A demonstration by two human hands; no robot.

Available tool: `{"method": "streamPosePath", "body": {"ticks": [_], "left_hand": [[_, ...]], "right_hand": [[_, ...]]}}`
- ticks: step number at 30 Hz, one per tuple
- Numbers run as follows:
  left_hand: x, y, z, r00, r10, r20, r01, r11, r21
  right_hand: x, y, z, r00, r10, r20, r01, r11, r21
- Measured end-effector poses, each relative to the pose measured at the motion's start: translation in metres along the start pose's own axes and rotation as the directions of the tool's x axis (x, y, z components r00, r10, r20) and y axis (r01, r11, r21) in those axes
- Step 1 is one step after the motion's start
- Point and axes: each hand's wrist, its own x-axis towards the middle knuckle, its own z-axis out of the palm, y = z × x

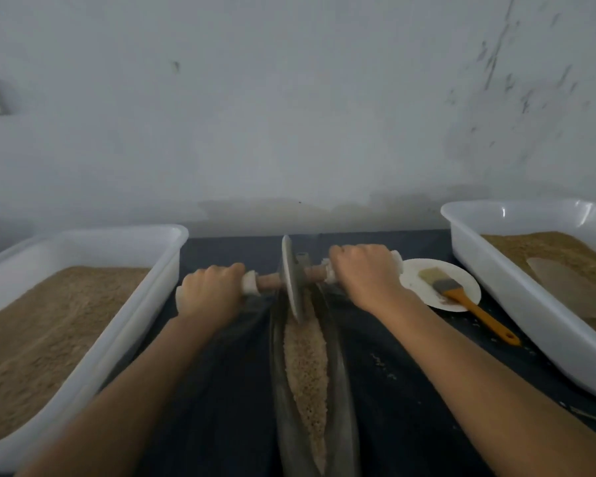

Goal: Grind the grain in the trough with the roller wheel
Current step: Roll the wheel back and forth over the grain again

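A long dark metal trough (339, 383) runs from the bottom centre away from me, with a strip of pale crushed grain (307, 366) along its groove. The roller wheel (291, 280), a thin grey disc on a wooden axle, stands upright at the trough's far end. My left hand (209, 292) grips the cloth-wrapped left end of the axle. My right hand (365, 273) grips the wrapped right end. Both arms reach forward on either side of the trough.
A white tub (145, 304) of fine brown meal stands on the left. A second white tub (516, 304) with grain and a scoop stands on the right. A white plate (417, 280) holds an orange-handled brush (461, 296). A wall stands close behind the dark-covered table.
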Motion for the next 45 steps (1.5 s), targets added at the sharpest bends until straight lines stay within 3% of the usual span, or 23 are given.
{"method": "streamPosePath", "body": {"ticks": [3,5,7,9,11,12,15,18,22,27,31,33,36,40,45], "left_hand": [[-0.018,0.003,-0.009,0.998,0.062,0.014,-0.062,0.998,-0.01],[-0.053,0.006,-0.022,0.991,0.129,0.021,-0.13,0.991,0.019],[-0.094,0.009,-0.045,0.967,0.255,-0.016,-0.255,0.967,0.002],[-0.123,0.009,-0.067,0.926,0.363,-0.106,-0.369,0.928,-0.051],[-0.139,0.007,-0.073,0.908,0.401,-0.121,-0.41,0.91,-0.059],[-0.139,0.007,-0.071,0.914,0.396,-0.089,-0.401,0.914,-0.055],[-0.109,0.014,-0.055,0.963,0.264,0.047,-0.267,0.962,0.055],[-0.049,0.02,-0.029,0.993,0.105,-0.06,-0.094,0.983,0.16],[0.002,0.018,-0.016,0.993,0.061,-0.102,-0.052,0.994,0.097],[-0.054,0.014,-0.022,0.99,0.124,-0.068,-0.122,0.992,0.029],[-0.131,0.014,-0.057,0.931,0.311,-0.19,-0.326,0.944,-0.053],[-0.151,0.009,-0.062,0.918,0.338,-0.206,-0.358,0.931,-0.068],[-0.138,0.01,-0.056,0.94,0.327,-0.102,-0.334,0.94,-0.067],[-0.063,0.018,-0.027,0.987,0.15,-0.063,-0.144,0.985,0.093],[0.002,0.016,-0.008,0.994,0.056,-0.096,-0.053,0.998,0.039]], "right_hand": [[-0.03,-0.001,-0.003,0.999,0.016,0.029,-0.019,0.997,0.08],[-0.07,-0.002,-0.014,0.992,0.026,0.127,-0.051,0.979,0.195],[-0.112,-0.005,-0.032,0.981,-0.006,0.193,-0.045,0.965,0.26],[-0.139,-0.007,-0.053,0.985,-0.036,0.166,-0.012,0.96,0.28],[-0.144,-0.008,-0.066,0.961,-0.08,0.263,0.007,0.964,0.267],[-0.143,-0.01,-0.065,0.935,-0.072,0.348,-0.023,0.965,0.261],[-0.12,-0.009,-0.042,0.971,-0.027,0.236,-0.028,0.973,0.228],[-0.068,-0.003,-0.005,0.985,0.044,0.168,-0.078,0.977,0.201],[-0.013,0.0,0.015,0.995,0.102,-0.009,-0.099,0.983,0.152],[-0.071,-0.007,-0.005,0.998,0.0,-0.064,0.009,0.99,0.143],[-0.15,-0.007,-0.038,0.977,-0.094,-0.193,0.135,0.969,0.208],[-0.167,-0.005,-0.048,0.975,-0.119,-0.188,0.159,0.964,0.214],[-0.157,-0.005,-0.042,0.988,-0.102,-0.118,0.126,0.969,0.215],[-0.088,-0.003,-0.005,1.0,0.005,0.011,-0.007,0.994,0.11],[-0.012,-0.001,0.014,0.992,0.106,-0.067,-0.1,0.991,0.089]]}}
